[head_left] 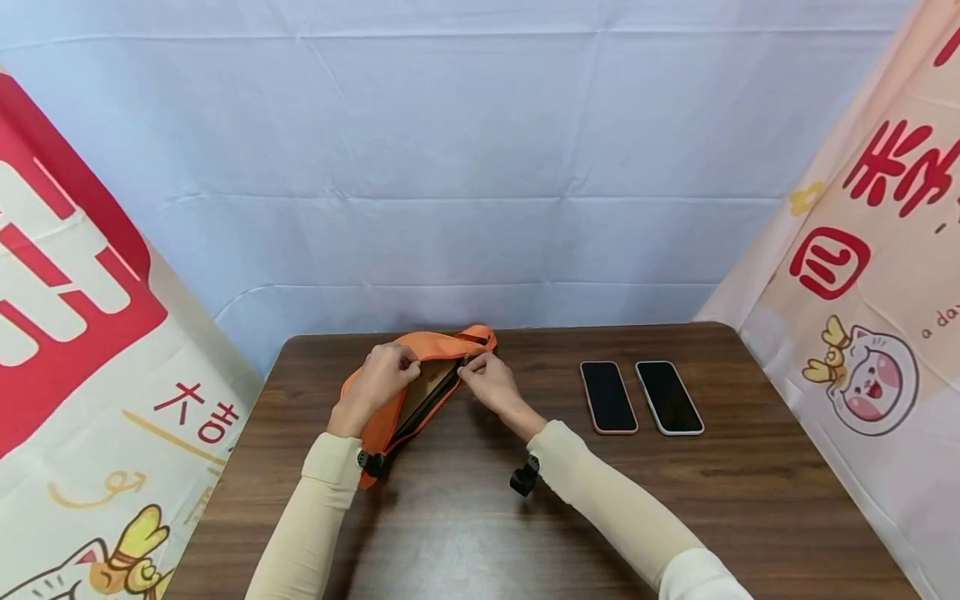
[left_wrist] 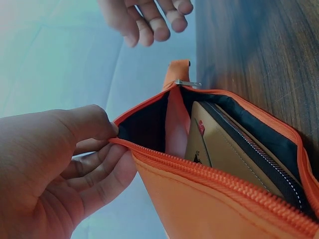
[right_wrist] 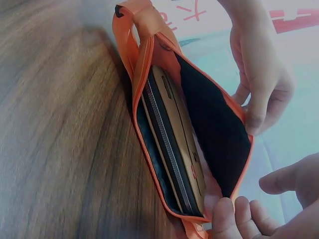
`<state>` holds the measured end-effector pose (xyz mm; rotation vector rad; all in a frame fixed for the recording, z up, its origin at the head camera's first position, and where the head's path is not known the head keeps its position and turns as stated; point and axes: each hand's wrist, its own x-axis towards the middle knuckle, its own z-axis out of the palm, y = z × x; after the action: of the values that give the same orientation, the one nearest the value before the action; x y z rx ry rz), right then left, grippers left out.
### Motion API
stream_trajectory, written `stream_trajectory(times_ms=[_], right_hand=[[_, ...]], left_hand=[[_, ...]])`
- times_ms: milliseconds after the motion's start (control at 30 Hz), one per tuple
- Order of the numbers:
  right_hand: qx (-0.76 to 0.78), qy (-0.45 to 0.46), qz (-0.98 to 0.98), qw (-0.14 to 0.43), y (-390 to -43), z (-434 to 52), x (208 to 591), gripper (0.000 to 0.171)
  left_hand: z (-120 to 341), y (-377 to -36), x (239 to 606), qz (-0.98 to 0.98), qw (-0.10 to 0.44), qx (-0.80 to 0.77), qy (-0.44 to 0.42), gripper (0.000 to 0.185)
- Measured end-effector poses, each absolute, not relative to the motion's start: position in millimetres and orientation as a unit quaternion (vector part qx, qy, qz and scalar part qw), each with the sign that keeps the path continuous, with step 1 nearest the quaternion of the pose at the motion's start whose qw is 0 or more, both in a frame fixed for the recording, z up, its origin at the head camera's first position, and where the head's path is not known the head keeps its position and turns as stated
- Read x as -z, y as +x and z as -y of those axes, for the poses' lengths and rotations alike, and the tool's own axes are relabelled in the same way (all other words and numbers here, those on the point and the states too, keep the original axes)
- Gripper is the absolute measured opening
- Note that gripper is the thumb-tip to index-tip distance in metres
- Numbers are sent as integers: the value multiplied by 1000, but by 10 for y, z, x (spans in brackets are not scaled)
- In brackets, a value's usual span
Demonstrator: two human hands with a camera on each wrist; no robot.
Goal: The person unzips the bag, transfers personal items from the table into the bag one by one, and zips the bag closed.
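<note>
An orange waist bag [head_left: 384, 421] lies at the back left of the wooden table with its zipper undone. My left hand [head_left: 375, 379] pinches the bag's upper edge between thumb and fingers and holds the mouth apart. Inside, a tan zip-around wallet [left_wrist: 224, 144] with a black zippered edge sits against the dark lining. My right hand [head_left: 491, 382] is at the bag's far right end, near the metal zipper pull [left_wrist: 188, 83]. In the right wrist view its thumb and loosely bent fingers [right_wrist: 224, 219] are apart, with nothing between them.
Two phones, one with a pink edge [head_left: 609, 397] and one with a white edge [head_left: 670, 397], lie screen up on the right of the table [head_left: 480, 533]. A pale cloth [head_left: 450, 167] hangs behind, with printed cloths at both sides.
</note>
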<state>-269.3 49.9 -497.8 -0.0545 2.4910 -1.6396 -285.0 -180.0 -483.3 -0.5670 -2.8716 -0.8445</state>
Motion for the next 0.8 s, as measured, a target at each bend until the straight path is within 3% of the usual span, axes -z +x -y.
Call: stream_trajectory(times_ms=[800], right_hand=[[520, 0, -852, 65, -2657, -849, 4911, 22]], left_hand=[[1801, -2846, 4840, 941, 42, 280, -187, 15]])
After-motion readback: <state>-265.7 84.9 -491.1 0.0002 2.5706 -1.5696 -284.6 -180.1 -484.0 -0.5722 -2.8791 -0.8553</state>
